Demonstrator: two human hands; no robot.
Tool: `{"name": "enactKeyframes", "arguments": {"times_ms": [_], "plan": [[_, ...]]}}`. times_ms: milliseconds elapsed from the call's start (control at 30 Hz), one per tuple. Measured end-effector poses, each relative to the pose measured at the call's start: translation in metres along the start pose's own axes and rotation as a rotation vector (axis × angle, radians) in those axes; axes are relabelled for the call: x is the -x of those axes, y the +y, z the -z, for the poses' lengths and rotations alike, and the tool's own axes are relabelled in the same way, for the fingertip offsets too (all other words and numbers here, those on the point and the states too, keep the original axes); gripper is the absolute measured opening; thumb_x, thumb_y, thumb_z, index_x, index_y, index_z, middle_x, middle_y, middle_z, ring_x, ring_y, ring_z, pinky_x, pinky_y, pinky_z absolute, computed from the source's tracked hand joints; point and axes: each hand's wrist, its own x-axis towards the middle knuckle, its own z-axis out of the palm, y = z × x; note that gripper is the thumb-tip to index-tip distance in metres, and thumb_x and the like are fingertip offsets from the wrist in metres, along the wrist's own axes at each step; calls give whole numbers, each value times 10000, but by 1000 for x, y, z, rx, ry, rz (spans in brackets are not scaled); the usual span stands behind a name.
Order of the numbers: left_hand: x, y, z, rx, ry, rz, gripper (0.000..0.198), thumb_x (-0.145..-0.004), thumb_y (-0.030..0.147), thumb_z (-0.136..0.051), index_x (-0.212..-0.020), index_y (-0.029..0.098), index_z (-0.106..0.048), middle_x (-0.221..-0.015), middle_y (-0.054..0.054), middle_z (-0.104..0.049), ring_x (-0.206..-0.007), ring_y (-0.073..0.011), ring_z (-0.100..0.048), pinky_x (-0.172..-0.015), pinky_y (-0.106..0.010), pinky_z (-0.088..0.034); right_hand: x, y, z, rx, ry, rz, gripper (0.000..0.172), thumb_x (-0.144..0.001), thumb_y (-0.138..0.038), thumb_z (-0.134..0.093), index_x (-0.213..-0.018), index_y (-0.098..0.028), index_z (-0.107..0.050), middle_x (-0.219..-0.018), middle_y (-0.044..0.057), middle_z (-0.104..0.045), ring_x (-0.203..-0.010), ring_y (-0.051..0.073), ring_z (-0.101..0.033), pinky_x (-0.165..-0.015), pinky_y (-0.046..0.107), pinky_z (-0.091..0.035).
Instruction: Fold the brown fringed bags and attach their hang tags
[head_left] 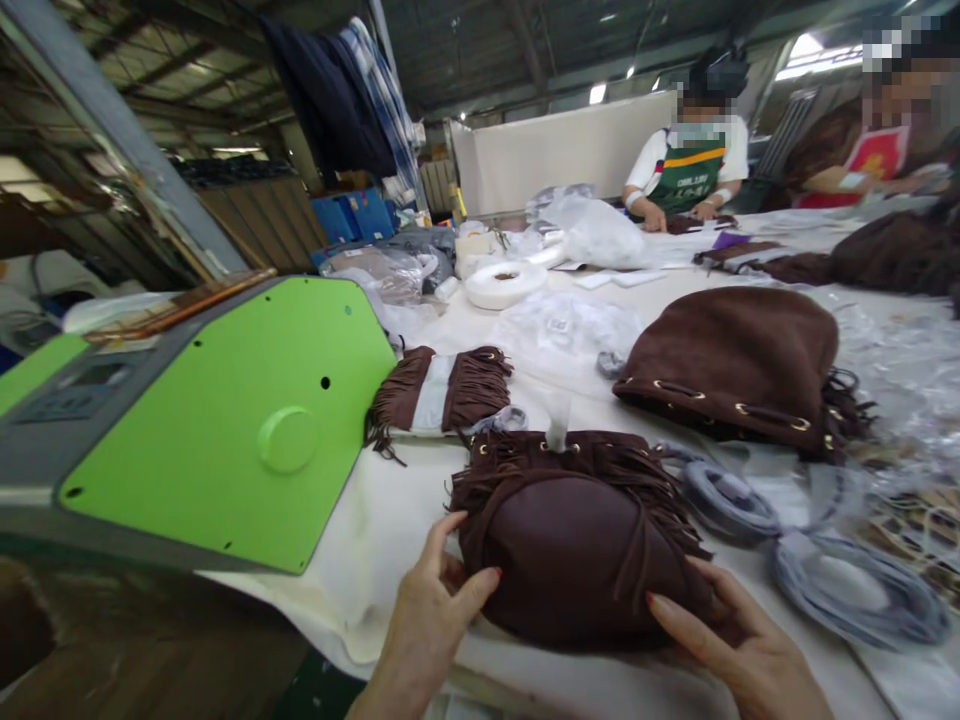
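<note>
A dark brown fringed bag (570, 550) lies on the white-covered table, its smooth rounded base facing me and its eyeleted rim pointing away. My left hand (442, 595) grips its left side, thumb on the base and fingers around the edge. On the right side, my right hand (727, 625) holds the bag the same way, some fingers hidden behind it. Beyond it lies a smaller fringed piece (442, 388) with a pale band around it. At the right rests a larger brown suede bag (731, 360) with gold eyelets and a cord.
A green and grey machine (247, 420) stands at the left. Coiled grey straps (855, 590) lie right of the bag. Clear plastic bags (570, 325) and a white tape roll (504, 284) are farther back. Two people work across the table.
</note>
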Motion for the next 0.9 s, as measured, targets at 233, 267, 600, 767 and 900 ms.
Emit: {"name": "enactKeyframes", "arguments": {"times_ms": [233, 267, 600, 767, 900], "plan": [[-17, 26, 4, 174, -325, 85, 392, -603, 368, -663, -915, 130, -657, -640, -5, -611, -526, -129, -486, -444, -207, -358, -5, -6, 2, -28, -70, -70, 578, -519, -520, -755, -994, -212, -639, -862, 36, -720, -905, 268, -629, -737, 318, -520], [-18, 25, 3, 203, -316, 106, 374, -589, 368, -668, -874, 125, -663, -651, -13, -621, -537, -132, -494, -442, -205, -360, -5, -7, 1, -79, -106, -83, 547, -534, -496, -759, -986, -208, -652, -880, 38, -719, -908, 259, -626, -743, 313, -516], [-14, 9, 0, 447, -116, 126, 227, -491, 289, -745, -601, 132, -623, -528, 23, -583, -505, -91, -474, -487, -174, -383, -8, -2, 3, -287, -85, -98, 244, -520, -317, -796, -682, -182, -674, -626, -29, -640, -584, 125, -547, -526, 214, -452], [-15, -8, -3, 516, -136, 213, 264, -452, 294, -765, -590, 140, -601, -520, 21, -588, -499, -111, -500, -483, -193, -412, -12, 10, 4, -261, -97, -136, 262, -496, -311, -793, -646, -171, -630, -541, -46, -572, -494, 103, -494, -441, 201, -408], [-18, -17, -4, 494, -217, 197, 300, -492, 335, -777, -625, 150, -583, -523, 26, -582, -461, -111, -489, -439, -205, -415, -12, 3, 5, -148, -162, -109, 324, -547, -378, -763, -769, -173, -647, -606, -27, -600, -523, 107, -498, -441, 200, -401]]}}
